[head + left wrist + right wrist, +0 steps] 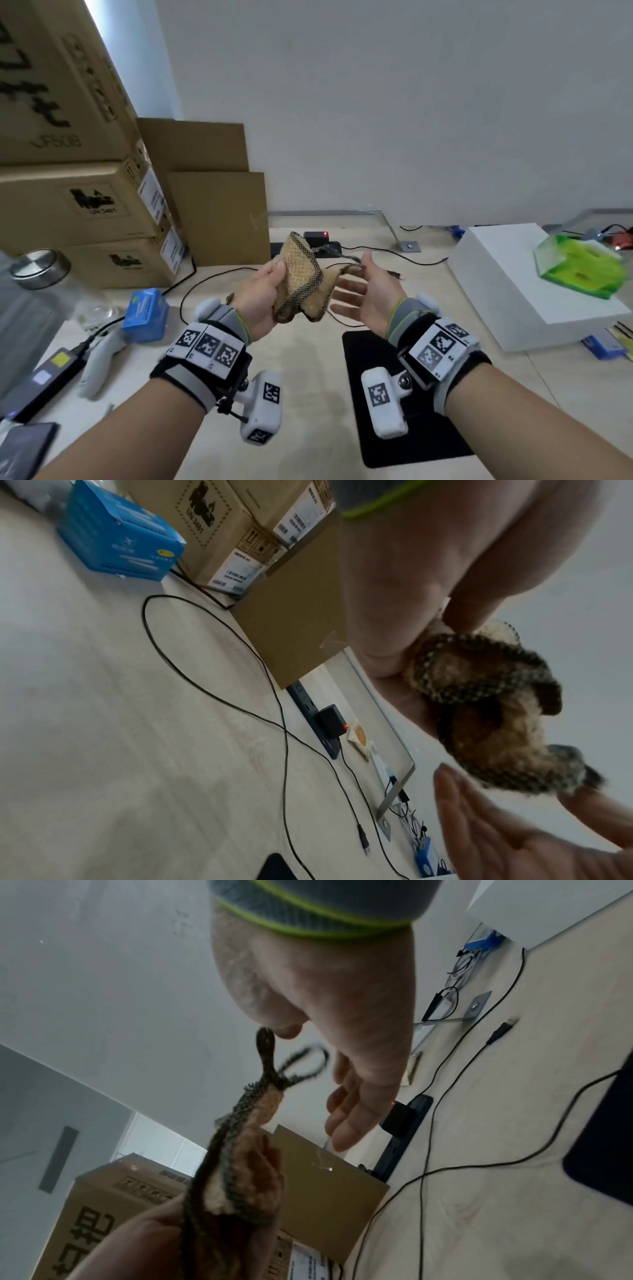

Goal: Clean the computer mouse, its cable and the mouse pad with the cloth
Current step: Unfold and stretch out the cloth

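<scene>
My left hand grips a tan woven cloth with dark edging, bunched and lifted above the desk. My right hand is beside it, palm turned toward the cloth and fingers straight. In the right wrist view its thumb lies against the cloth at a top corner. A black mouse pad lies under my right wrist. A thin black cable loops over the desk and ends in a loose USB plug. No mouse shows in any view.
Stacked cardboard boxes fill the back left, with a blue box, a white handheld device and a power bank in front. A power strip runs along the wall. A white foam block carries a green object.
</scene>
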A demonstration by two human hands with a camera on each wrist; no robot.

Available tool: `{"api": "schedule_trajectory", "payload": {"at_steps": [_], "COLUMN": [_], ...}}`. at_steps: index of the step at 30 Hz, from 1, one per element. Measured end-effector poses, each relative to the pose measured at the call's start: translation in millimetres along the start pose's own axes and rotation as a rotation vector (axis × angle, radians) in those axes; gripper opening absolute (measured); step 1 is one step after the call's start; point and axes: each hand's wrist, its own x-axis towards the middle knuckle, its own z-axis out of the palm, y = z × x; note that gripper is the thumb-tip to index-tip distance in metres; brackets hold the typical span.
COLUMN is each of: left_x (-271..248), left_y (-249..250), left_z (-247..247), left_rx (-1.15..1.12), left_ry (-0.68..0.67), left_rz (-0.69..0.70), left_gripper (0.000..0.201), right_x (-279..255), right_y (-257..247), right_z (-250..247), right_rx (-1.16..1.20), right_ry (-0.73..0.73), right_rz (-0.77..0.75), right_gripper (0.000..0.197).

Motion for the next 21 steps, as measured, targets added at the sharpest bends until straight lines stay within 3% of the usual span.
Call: {"api": "schedule_trajectory", "payload": {"at_steps": [4,7,10,17,21], "left_x": [0,1,4,9,11], "left_y": [6,9,12,17,16], "left_z": [6,12,13,-3,-19], "left_rx": [-0.102,-0.144,-0.177,-0.084,-0.031], "left_ry": [-0.010,-0.041,-0.046,0.216,0.254], "left_rz": [0.022,-0.006,-0.023,-0.040,-0.089], "left_gripper": [0.034,0.040,0.048,0.033,0.028], "right_x": [-1,-6,-4,13,12], "right_y": [8,13,11,-12,-24], "right_z": [-1,12,19,17,16], "right_rx": [-0.182,-0.342,-0.336,-0.336,-0.274], "right_ry": [-0.076,-0.112,-0.074,0.205,0.137], "right_rz": [0.046,-0.007,-0.137,-0.488,-0.536], "right_gripper": [0.071,0.046,0.016,0.033,0.031]}}
